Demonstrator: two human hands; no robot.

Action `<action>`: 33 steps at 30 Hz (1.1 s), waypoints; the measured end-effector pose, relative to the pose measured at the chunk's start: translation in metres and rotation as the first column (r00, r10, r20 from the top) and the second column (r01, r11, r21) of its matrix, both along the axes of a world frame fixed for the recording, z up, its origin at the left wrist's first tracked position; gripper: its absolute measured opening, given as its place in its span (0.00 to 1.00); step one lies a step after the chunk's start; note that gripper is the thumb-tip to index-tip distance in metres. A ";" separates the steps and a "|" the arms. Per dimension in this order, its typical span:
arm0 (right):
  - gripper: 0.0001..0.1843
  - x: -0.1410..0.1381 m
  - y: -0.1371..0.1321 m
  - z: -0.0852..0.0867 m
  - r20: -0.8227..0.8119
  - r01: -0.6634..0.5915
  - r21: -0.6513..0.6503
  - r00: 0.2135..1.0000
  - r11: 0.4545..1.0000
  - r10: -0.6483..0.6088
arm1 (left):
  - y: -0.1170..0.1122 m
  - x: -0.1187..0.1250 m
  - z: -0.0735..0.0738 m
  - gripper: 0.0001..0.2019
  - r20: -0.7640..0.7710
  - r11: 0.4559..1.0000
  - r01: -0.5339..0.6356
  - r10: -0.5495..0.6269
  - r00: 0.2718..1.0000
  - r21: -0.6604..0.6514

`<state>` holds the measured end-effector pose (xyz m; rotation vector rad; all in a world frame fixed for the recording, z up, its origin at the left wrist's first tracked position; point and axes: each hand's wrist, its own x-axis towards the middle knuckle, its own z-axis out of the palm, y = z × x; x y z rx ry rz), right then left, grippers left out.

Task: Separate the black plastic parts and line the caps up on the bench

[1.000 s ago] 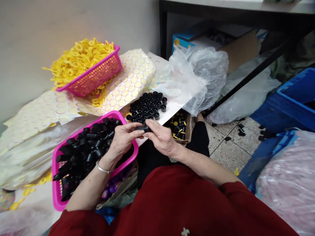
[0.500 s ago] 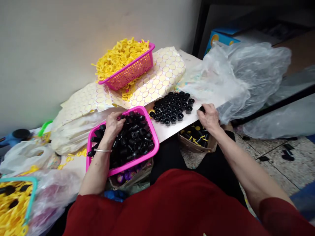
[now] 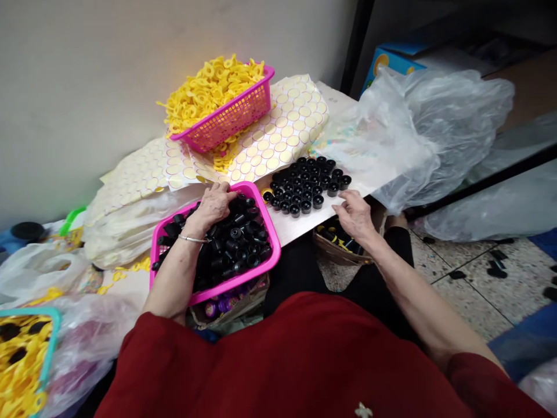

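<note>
Honestly, what I watch most from here is the near edge of the counter [image 3: 296,230]; the right grip [image 3: 355,218] hangs beside it, right of the frame's middle, thumb and fingers a little apart with nothing I can see between them; the black cups [image 3: 306,205] stand in close rows just left of those fingertips, so a low sweep could topple the outer ones, and I judge that some might roll over the edge into the cardboard box [image 3: 343,256] below; the left grip [image 3: 214,203] is over the black parts [image 3: 235,233] in the pink basket [image 3: 243,280], left of centre; its fingertips are hidden, so I cannot tell whether they are clamped on one; the parts lie jumbled, which could bring up two together, and a forearm leaning on the rim might tilt the basket.
</note>
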<state>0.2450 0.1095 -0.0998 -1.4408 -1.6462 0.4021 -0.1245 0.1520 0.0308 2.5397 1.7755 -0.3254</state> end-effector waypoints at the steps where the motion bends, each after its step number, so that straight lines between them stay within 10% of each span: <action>1: 0.12 -0.004 -0.006 0.001 -0.037 -0.037 -0.006 0.999 0.999 0.036 | 0.000 -0.001 0.000 0.22 0.038 0.999 0.039 -0.038 0.999 -0.037; 6: 0.08 -0.016 -0.028 0.010 -0.170 -0.143 -0.044 0.976 0.989 0.134 | -0.006 -0.012 0.005 0.24 0.176 0.970 0.144 -0.110 0.978 -0.195; 16: 0.05 -0.031 -0.048 0.033 -0.264 -0.246 0.017 0.934 0.969 0.242 | -0.037 -0.012 0.008 0.15 -0.144 0.978 0.042 -0.073 0.987 -0.206; 23: 0.06 -0.094 -0.038 0.067 0.040 -0.452 0.240 0.889 0.859 0.456 | -0.042 -0.028 0.004 0.09 0.248 0.978 -0.200 0.208 0.946 -0.054; 25: 0.09 -0.121 -0.028 0.079 0.261 -0.583 0.179 0.805 0.793 0.533 | -0.046 -0.029 0.005 0.09 0.501 0.950 -0.313 0.274 0.821 -0.006; 28: 0.12 -0.154 -0.014 0.089 0.491 -0.678 -0.022 0.632 0.734 0.599 | -0.053 -0.024 0.006 0.15 0.875 0.859 -0.505 0.307 0.374 -0.085; 33: 0.08 -0.174 -0.003 0.089 0.575 -0.677 -0.224 0.489 0.701 0.656 | -0.055 -0.021 0.009 0.15 0.903 0.848 -0.318 0.369 -0.221 -0.424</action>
